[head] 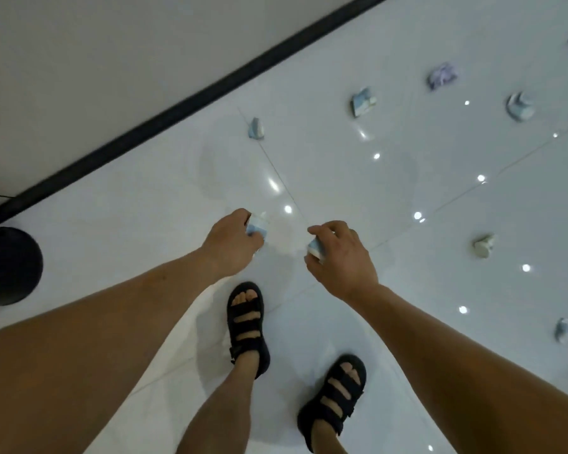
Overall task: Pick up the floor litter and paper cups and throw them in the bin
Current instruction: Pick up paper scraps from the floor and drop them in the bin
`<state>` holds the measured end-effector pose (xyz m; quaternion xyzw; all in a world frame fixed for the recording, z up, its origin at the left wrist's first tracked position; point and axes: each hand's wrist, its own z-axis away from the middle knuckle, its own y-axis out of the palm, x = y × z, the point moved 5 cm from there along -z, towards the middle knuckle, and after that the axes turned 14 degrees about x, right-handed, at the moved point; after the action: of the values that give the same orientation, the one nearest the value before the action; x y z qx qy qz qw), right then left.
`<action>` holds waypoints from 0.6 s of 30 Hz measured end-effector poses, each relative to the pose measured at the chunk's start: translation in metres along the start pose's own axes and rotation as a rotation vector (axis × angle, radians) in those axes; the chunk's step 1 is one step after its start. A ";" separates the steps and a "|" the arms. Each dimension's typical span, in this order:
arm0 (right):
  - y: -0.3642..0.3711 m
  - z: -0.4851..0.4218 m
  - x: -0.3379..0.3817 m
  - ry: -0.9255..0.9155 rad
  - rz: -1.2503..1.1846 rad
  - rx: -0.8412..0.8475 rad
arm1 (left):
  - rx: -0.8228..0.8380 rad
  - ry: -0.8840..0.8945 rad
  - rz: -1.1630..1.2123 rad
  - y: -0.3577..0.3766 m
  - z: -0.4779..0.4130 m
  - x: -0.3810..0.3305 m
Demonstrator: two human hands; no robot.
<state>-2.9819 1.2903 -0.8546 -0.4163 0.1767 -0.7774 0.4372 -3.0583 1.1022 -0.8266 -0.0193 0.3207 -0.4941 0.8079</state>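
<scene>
My left hand grips a crumpled blue-and-white paper cup above the glossy white floor. My right hand holds another crushed paper cup, mostly hidden under the fingers. Several more crumpled cups and paper scraps lie on the floor ahead: one near the wall, one further right, a purplish wad, another, a pale one and one at the right edge. A dark round bin stands at the left edge, only partly in view.
A grey wall with a black skirting strip runs diagonally across the upper left. My feet in black sandals stand on the tiles below my hands. Ceiling lights reflect as bright dots on the floor.
</scene>
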 end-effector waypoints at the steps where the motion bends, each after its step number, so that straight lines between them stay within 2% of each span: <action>1: -0.024 0.010 0.019 -0.019 0.014 0.014 | -0.023 0.001 0.019 -0.015 0.021 -0.014; 4: -0.086 0.047 0.079 -0.074 0.072 0.058 | -0.089 0.019 0.054 -0.053 0.093 -0.047; 10: -0.177 0.158 0.198 -0.212 0.174 0.030 | -0.220 0.041 0.132 -0.084 0.262 -0.082; 18: -0.208 0.280 0.327 -0.384 0.368 0.075 | -0.472 0.002 0.287 -0.111 0.451 -0.070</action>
<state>-2.9565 1.1604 -0.3951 -0.5004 0.1345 -0.5976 0.6119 -2.9243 0.9728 -0.3950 -0.1607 0.4271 -0.2864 0.8425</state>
